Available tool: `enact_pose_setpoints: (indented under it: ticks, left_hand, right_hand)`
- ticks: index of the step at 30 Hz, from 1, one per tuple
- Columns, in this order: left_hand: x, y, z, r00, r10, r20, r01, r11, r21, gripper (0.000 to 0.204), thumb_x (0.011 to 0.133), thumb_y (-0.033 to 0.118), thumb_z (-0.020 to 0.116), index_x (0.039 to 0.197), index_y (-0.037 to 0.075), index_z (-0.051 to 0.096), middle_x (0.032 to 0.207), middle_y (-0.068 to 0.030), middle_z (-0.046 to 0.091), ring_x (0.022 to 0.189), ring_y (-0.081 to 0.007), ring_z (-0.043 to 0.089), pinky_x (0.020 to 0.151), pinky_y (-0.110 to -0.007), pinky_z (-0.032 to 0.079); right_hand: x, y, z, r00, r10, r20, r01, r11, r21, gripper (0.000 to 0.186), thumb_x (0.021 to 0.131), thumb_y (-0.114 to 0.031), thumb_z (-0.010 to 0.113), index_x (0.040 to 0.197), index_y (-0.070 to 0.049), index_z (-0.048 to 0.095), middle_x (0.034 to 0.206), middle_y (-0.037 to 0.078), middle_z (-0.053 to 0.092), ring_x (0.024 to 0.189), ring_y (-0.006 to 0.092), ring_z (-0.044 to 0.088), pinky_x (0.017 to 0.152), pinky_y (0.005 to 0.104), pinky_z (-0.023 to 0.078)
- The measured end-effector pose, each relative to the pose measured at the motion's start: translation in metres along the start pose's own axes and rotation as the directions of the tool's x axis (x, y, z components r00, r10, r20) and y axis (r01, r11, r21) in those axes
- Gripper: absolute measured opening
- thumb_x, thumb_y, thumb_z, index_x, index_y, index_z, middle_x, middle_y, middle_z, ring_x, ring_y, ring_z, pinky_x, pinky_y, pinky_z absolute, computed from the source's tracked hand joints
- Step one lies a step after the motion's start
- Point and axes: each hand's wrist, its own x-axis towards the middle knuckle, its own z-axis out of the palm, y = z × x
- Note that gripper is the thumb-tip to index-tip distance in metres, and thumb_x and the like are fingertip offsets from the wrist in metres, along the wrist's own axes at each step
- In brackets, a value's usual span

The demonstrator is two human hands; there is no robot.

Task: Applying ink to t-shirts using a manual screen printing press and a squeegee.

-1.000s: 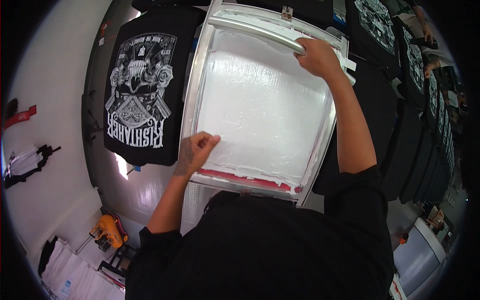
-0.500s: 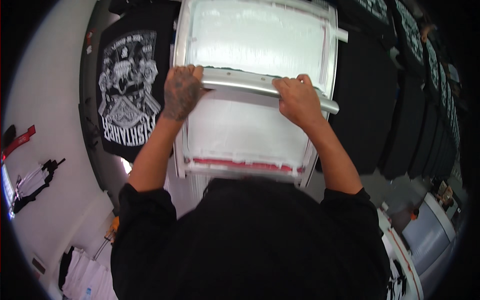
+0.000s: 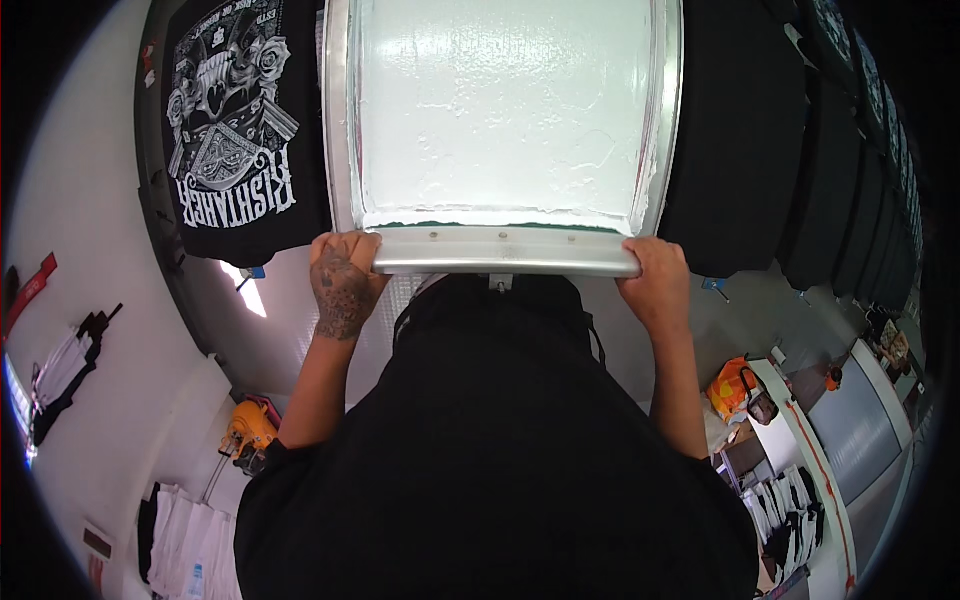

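Note:
A long metal-handled squeegee (image 3: 505, 252) lies across the near end of a screen printing frame (image 3: 340, 130). My left hand (image 3: 345, 280), tattooed on its back, wraps round the squeegee's left end. Round its right end my right hand (image 3: 655, 280) is closed. White ink (image 3: 500, 110) coats the mesh beyond the squeegee, with ridges along the inner edges. A dark green blade edge shows just above the handle. The squeegee hides the near bar of the frame, and what lies beneath the screen cannot be seen.
To the left lies a black shirt (image 3: 235, 130) with a white print. Plain black shirts (image 3: 735, 140) line the right side, each on its own board. Folded garments (image 3: 185, 545) sit at lower left; an orange bag (image 3: 732, 385) stands at lower right.
Both hands have drawn the squeegee toward me, from mid-screen to the near end. It has gone from slanted to nearly level, and the ink behind it now shows uncovered.

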Motion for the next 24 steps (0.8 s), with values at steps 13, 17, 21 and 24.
enact_pose_setpoints:
  ticks: [13,17,21,24]
  left_hand:
    - [-0.026,0.000,0.021,0.999,0.000,0.052,-0.002,0.999,0.037,0.012,0.082,0.009,0.072,0.092,0.003,0.070,0.089,-0.0122,0.069,0.086,-0.0298,0.067,0.088,-0.046,0.054]
    - [-0.041,-0.005,0.040,0.992,0.063,-0.109,-0.063,0.998,0.003,0.015,0.082,0.007,0.070,0.096,0.003,0.070,0.095,-0.0122,0.069,0.094,-0.0296,0.069,0.089,-0.048,0.054]
    - [0.052,-0.035,0.049,0.985,0.100,-0.140,-0.092,0.994,0.063,0.018,0.077,0.004,0.070,0.095,0.003,0.070,0.096,-0.0123,0.069,0.093,-0.0311,0.068,0.090,-0.048,0.055]
    - [0.148,-0.060,0.053,0.980,0.118,-0.161,-0.093,0.983,0.157,0.017,0.076,0.007,0.072,0.092,0.005,0.071,0.089,-0.0096,0.066,0.085,-0.0294,0.064,0.082,-0.044,0.054]
  right_hand:
    - [-0.026,-0.004,0.042,0.992,0.043,-0.122,-0.046,0.999,-0.026,0.019,0.076,-0.013,0.074,0.093,-0.009,0.068,0.094,0.007,0.072,0.092,0.0254,0.069,0.089,0.0443,0.044]
    - [-0.045,-0.003,0.062,0.978,0.067,-0.196,-0.079,0.995,-0.053,0.019,0.083,-0.021,0.073,0.094,-0.007,0.067,0.099,0.009,0.073,0.098,0.0238,0.070,0.088,0.0452,0.042]
    - [0.049,0.013,0.046,0.959,0.049,-0.280,-0.068,0.996,-0.058,0.022,0.079,-0.018,0.073,0.097,-0.008,0.066,0.101,0.008,0.073,0.098,0.0249,0.069,0.089,0.0429,0.041]
    - [0.139,0.047,0.032,0.944,-0.077,-0.321,0.022,0.985,-0.172,0.020,0.081,-0.021,0.074,0.093,-0.007,0.067,0.092,0.010,0.071,0.085,0.0265,0.067,0.081,0.0427,0.042]
